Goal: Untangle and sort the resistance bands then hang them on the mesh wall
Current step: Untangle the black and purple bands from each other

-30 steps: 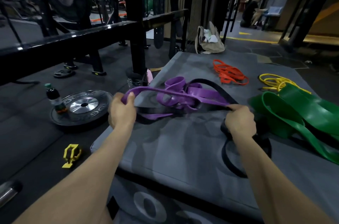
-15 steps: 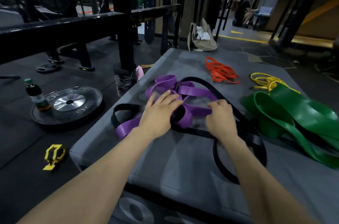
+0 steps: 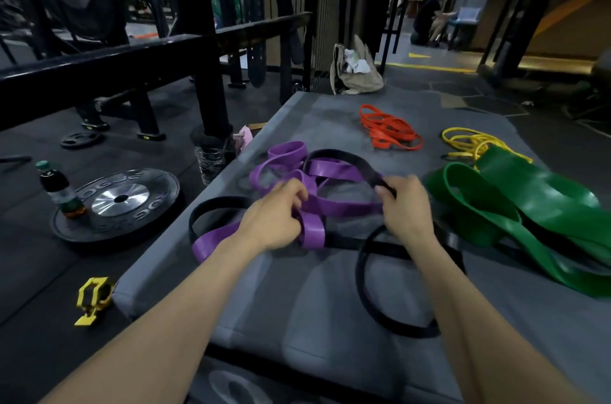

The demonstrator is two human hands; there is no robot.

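A tangle of purple bands (image 3: 334, 170) and black bands (image 3: 373, 304) lies in the middle of the grey mat (image 3: 297, 314). My left hand (image 3: 271, 218) grips a purple loop at the tangle's near side. My right hand (image 3: 405, 205) pinches a black band where it crosses the purple ones. Orange bands (image 3: 388, 131) lie in a pile at the far middle, thin yellow bands (image 3: 469, 141) to their right, and wide green bands (image 3: 529, 208) at the right edge. The mesh wall (image 3: 314, 7) stands beyond the mat's far end.
On the floor to the left are a black weight plate (image 3: 122, 202) with a bottle (image 3: 58, 187) on it and a yellow clip (image 3: 92, 299). A black rack (image 3: 205, 50) stands at the left, a tan bag (image 3: 355, 68) behind the mat, and a person (image 3: 429, 18) sits far back.
Both hands had the purple band stretched wide, then let it drop onto the mat. They have come together over the tangle, the left curling on a purple loop, the right pinching a black band.
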